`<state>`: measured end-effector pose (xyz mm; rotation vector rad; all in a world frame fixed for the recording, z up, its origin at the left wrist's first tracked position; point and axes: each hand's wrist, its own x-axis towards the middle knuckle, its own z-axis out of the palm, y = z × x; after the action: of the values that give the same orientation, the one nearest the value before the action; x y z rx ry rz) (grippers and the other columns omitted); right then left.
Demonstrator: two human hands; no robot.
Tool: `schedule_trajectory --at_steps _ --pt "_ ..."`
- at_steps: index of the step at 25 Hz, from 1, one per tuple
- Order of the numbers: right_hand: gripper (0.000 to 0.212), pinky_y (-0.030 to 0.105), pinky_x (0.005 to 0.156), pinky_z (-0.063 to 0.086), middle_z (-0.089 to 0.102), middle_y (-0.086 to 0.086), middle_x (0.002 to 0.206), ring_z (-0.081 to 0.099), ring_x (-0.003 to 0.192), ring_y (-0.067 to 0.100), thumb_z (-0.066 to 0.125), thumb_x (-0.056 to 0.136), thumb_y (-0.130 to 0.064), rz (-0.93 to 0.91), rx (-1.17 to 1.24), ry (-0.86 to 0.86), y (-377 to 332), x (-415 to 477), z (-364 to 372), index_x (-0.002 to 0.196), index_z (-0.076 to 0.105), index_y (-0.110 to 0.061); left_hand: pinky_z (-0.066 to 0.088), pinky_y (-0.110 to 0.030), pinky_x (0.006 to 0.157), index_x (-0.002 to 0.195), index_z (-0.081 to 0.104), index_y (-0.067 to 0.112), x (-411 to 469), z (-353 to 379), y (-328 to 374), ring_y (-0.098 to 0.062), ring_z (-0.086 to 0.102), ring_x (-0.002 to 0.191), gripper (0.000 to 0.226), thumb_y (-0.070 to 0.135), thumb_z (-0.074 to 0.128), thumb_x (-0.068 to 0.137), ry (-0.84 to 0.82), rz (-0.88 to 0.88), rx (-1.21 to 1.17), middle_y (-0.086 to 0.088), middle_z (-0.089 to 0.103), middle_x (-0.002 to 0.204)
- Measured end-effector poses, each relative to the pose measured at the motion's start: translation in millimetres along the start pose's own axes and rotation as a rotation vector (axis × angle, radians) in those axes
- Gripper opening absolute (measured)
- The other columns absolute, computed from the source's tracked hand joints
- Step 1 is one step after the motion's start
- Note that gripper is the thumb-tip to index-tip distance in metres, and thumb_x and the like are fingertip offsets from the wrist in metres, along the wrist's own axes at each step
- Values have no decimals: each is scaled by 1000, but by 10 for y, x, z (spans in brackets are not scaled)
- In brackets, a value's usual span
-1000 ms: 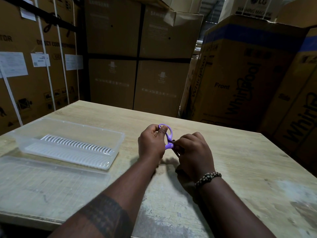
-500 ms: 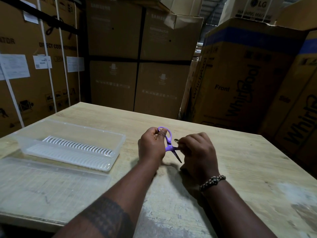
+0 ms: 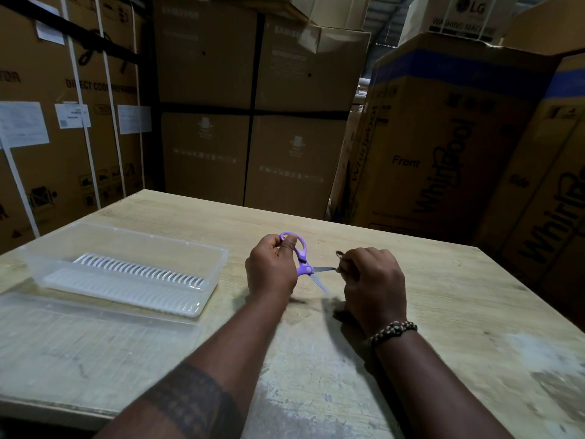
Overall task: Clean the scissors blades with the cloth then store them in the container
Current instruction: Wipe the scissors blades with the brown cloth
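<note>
My left hand (image 3: 271, 268) grips the purple handles of a small pair of scissors (image 3: 304, 267), thumb through one loop. The blades are spread apart, one pointing right, one down-right. My right hand (image 3: 373, 282) is curled around a dark cloth (image 3: 340, 256) and pinches it on the tip of the upper blade. Most of the cloth is hidden in my fist. The clear plastic container (image 3: 218, 264), with a white slatted insert (image 3: 139, 274), stands open on the table to the left of my hands.
A clear lid (image 3: 79, 337) lies flat in front of the container. The wooden table (image 3: 443, 312) has a worn pale patch at right. Tall cardboard appliance boxes (image 3: 443, 137) stand close behind and around the table.
The scissors blades have opened wider. My right hand has slid with the cloth from near the pivot out to the tip of the upper blade.
</note>
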<state>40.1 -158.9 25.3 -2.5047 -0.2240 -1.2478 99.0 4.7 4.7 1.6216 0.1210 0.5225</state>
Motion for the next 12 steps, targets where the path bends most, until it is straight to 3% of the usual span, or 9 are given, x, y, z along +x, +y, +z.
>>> schedule_trajectory --at_steps 4,8,12 --pt "18 38 57 40 61 3 73 47 66 25 71 82 1 -273 80 -77 -303 -43 132 75 62 -12 55 -43 59 83 65 19 -28 24 31 -33 63 62 32 46 66 100 -13 3 0 -2 64 65" --pt "22 39 51 41 54 2 66 45 63 26 62 65 5 -178 1 -185 -280 -75 225 66 56 -16 60 -52 60 74 58 27 26 2 28 -42 69 65 32 46 67 99 42 -63 -43 -8 70 70" --pt "17 34 48 41 56 0 61 50 61 27 64 63 -3 -68 -69 -213 -237 -95 131 62 54 -17 61 -57 64 70 53 32 24 -20 39 -40 69 71 34 44 66 100 105 -56 -31 -5 68 69"
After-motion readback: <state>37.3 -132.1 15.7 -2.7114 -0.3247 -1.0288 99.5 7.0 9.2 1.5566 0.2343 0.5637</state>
